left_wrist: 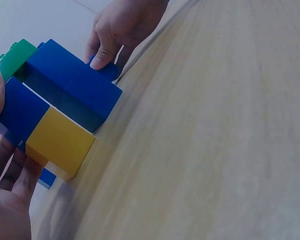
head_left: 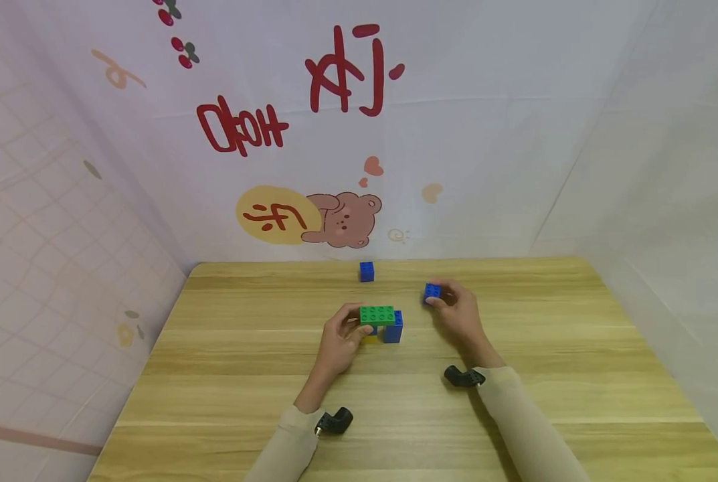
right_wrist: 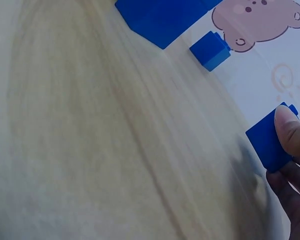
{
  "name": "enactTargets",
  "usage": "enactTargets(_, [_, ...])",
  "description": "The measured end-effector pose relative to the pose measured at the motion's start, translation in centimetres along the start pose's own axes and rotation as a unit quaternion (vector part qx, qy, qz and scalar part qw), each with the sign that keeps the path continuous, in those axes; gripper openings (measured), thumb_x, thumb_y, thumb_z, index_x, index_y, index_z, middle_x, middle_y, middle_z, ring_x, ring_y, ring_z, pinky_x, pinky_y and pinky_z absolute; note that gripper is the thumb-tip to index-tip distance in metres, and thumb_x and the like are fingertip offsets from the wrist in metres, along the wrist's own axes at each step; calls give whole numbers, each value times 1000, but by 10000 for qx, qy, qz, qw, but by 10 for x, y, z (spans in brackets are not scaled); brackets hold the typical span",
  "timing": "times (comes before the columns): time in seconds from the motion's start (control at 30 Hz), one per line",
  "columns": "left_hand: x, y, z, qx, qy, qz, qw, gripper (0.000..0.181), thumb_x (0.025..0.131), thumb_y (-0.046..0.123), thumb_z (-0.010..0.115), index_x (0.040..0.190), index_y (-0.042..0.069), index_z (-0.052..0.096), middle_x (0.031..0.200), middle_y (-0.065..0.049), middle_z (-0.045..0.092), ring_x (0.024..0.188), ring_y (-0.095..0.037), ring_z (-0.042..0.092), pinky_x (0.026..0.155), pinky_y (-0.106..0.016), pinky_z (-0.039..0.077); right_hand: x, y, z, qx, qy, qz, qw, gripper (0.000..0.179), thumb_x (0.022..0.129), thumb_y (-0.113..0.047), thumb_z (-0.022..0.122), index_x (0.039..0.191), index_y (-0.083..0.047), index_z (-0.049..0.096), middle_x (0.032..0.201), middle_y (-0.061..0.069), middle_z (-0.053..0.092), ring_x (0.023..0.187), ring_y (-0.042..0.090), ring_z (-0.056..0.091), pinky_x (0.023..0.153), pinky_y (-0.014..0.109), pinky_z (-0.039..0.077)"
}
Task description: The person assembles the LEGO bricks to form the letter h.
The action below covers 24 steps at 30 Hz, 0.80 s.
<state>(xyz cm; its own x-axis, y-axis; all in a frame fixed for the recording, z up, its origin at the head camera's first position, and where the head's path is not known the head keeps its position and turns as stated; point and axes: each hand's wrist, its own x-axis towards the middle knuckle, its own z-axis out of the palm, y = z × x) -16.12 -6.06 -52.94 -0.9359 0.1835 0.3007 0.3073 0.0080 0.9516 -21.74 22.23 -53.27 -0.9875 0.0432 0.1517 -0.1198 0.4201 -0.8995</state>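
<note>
My left hand [head_left: 339,343] grips the left side of a small brick structure. Across its top lies a green brick [head_left: 377,315]. In the left wrist view, one leg is a blue brick [left_wrist: 22,107] over a yellow brick [left_wrist: 62,142], with the thumb at the top of that leg and fingers behind. The other leg is made of blue bricks [left_wrist: 87,95] and stands beside it. To the right, my right hand [head_left: 462,316] pinches a separate blue brick [right_wrist: 271,142] between thumb and fingers, apart from the structure.
Another blue brick [head_left: 367,271] sits near the back edge of the wooden table [head_left: 244,388]. A white printed cloth [head_left: 485,134] hangs behind the table and along its sides. Each wrist carries a black camera mount [head_left: 334,421].
</note>
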Motion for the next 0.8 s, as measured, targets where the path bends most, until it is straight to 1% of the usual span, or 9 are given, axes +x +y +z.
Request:
enactTargets(0.2, [0, 0, 0, -9, 15, -8, 10000, 37, 92, 5, 73, 128, 6, 64, 122, -19, 65, 115, -28, 63, 105, -37, 56, -2, -6, -1, -29, 11, 53, 10000, 34, 93, -7, 75, 127, -5, 68, 126, 22, 69, 117, 38, 68, 100, 47, 58])
enactTargets(0.23, [0, 0, 0, -8, 18, -15, 10000, 37, 92, 5, 73, 128, 6, 64, 122, -18, 65, 115, -29, 63, 105, -36, 56, -2, -7, 0, -9, 7, 62, 10000, 34, 93, -7, 75, 126, -5, 68, 125, 22, 69, 115, 38, 69, 98, 44, 59])
enactTargets(0.3, [0, 1, 0, 1, 32, -60, 10000, 36, 92, 4, 73, 128, 6, 64, 122, -18, 65, 115, -29, 62, 105, -34, 56, -3, -10, 0, 49, -22, 127, 9999, 33, 93, -7, 75, 126, -7, 68, 123, 22, 70, 113, 37, 69, 93, 34, 60])
enactTargets(0.4, [-1, 2, 0, -8, 35, -130, 9999, 36, 92, 4, 72, 127, 7, 64, 122, -18, 64, 116, -29, 62, 105, -33, 56, -6, -15, 1, 239, -68, 186, 9995, 33, 93, -7, 75, 125, -8, 69, 122, 22, 70, 110, 35, 69, 85, 19, 55])
enactTargets(0.47, [-1, 2, -1, -11, 37, -163, 9999, 36, 93, 4, 72, 127, 7, 65, 123, -18, 64, 117, -29, 62, 106, -33, 55, -7, -18, 2, 332, -118, 184, 9992, 33, 93, -6, 74, 125, -8, 69, 122, 22, 70, 110, 34, 69, 83, 13, 52])
enactTargets(0.5, [-1, 2, -1, -11, 36, -165, 9999, 36, 93, 4, 72, 127, 6, 64, 123, -18, 64, 117, -29, 62, 106, -33, 55, -8, -19, 2, 343, -142, 174, 9992, 33, 93, -5, 74, 126, -7, 69, 122, 22, 70, 110, 34, 69, 83, 12, 52])
enactTargets(0.6, [-1, 2, -1, 13, 24, -166, 9999, 36, 93, 4, 72, 128, 7, 64, 123, -18, 65, 117, -28, 62, 106, -33, 55, -9, -23, 3, 260, -201, 105, 9994, 33, 94, -5, 73, 126, -8, 68, 123, 20, 70, 108, 33, 70, 88, 20, 55])
enactTargets(0.73, [0, 2, 0, 46, 21, -195, 9998, 36, 93, 4, 72, 128, 8, 65, 123, -17, 65, 117, -28, 62, 106, -32, 55, -11, -29, 3, 124, -253, -57, 9996, 32, 94, -4, 72, 126, -8, 68, 125, 18, 69, 110, 34, 68, 97, 43, 59])
enactTargets(0.8, [1, 2, 0, 40, 24, -200, 9998, 36, 93, 5, 72, 127, 8, 65, 123, -17, 65, 117, -28, 61, 106, -33, 55, -12, -31, 3, 153, -263, -194, 9993, 32, 93, -2, 72, 124, -6, 69, 126, 18, 69, 111, 35, 67, 101, 50, 57])
